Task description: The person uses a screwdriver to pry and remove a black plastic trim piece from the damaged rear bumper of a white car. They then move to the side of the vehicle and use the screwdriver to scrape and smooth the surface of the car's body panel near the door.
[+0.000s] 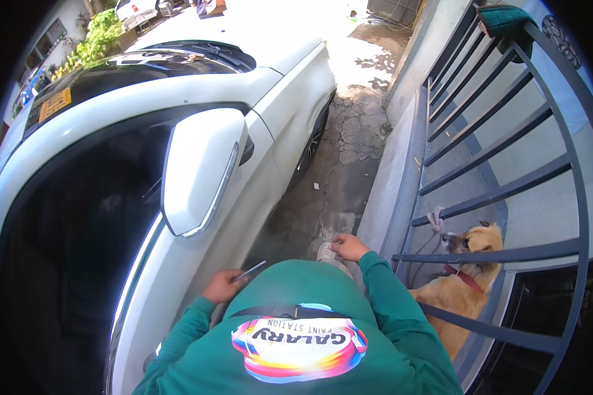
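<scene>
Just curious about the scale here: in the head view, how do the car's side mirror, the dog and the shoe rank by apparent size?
1. side mirror, though it sits nearer the camera
2. dog, partly behind the railing
3. shoe, touched by the right hand

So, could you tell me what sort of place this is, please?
It looks like a narrow outdoor driveway beside a house: a parked white car on cracked concrete paving, with a dark metal railing and a tan dog tied behind it.

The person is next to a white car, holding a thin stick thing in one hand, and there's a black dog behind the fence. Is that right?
Nearly. The dog behind the railing is tan, not black, as the head view shows. The white car and the thin tool in the left hand are right.
</scene>
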Action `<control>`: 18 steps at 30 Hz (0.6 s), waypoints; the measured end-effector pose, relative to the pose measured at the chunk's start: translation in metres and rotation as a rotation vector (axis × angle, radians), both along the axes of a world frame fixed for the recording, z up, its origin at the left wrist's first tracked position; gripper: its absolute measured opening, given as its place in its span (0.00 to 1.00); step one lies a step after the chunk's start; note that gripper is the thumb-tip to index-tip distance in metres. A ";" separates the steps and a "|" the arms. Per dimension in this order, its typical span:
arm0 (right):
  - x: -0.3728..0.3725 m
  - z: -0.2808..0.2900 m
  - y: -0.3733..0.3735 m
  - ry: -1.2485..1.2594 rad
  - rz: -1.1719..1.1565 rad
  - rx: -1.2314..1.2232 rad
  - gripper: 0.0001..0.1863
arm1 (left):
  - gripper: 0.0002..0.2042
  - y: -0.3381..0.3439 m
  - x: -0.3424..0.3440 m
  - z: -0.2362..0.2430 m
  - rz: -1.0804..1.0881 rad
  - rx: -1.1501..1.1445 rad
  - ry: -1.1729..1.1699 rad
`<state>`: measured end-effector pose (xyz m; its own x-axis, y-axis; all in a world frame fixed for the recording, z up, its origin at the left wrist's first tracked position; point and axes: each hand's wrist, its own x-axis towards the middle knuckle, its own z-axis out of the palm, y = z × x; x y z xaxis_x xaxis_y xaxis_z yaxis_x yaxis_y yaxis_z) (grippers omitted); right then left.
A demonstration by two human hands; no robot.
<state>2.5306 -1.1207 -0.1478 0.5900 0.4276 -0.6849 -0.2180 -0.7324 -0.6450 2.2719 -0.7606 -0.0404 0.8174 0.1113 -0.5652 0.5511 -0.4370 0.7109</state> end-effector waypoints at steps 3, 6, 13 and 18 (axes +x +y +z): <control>0.080 -0.023 -0.006 -0.060 0.190 -0.131 0.32 | 0.13 -0.006 0.026 -0.052 0.050 0.027 0.159; 0.163 -0.031 0.003 -0.009 0.278 -0.252 0.32 | 0.13 -0.013 0.049 -0.065 0.183 -0.038 0.240; 0.314 -0.059 0.024 -0.184 0.469 -0.365 0.29 | 0.19 -0.015 0.096 -0.107 0.208 0.012 0.294; 0.382 -0.083 0.022 -0.173 0.557 -0.483 0.29 | 0.22 -0.016 0.175 -0.140 0.231 -0.055 0.285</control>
<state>2.9130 -1.0982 -0.2310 0.4903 0.3701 -0.7890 0.3422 -0.9144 -0.2163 2.4466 -0.7762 -0.1808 0.5833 0.2373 -0.7768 0.8098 -0.2434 0.5338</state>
